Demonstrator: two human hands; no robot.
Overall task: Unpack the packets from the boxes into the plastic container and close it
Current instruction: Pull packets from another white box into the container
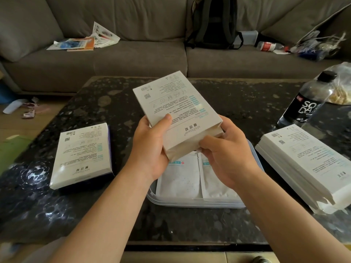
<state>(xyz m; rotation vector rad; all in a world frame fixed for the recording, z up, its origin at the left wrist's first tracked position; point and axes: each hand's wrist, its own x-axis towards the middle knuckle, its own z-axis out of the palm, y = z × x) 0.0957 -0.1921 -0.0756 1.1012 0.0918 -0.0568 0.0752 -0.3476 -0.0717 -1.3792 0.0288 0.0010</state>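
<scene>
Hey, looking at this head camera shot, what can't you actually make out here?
- Plastic container: its far half is hidden behind both hands and the held box.
- Packets in it: the count is unclear, as only the top layer shows.
- Whether the held box is empty: its open end is covered by the right hand.
- Print on the box: too small to read.
- Stack of boxes: cut off by the right edge.

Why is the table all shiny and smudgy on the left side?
Head view: light glares off the dark speckled stone table at lower left, where the wide lens smears the edges; the white printed cardboard box in the centre stays sharp.
</scene>
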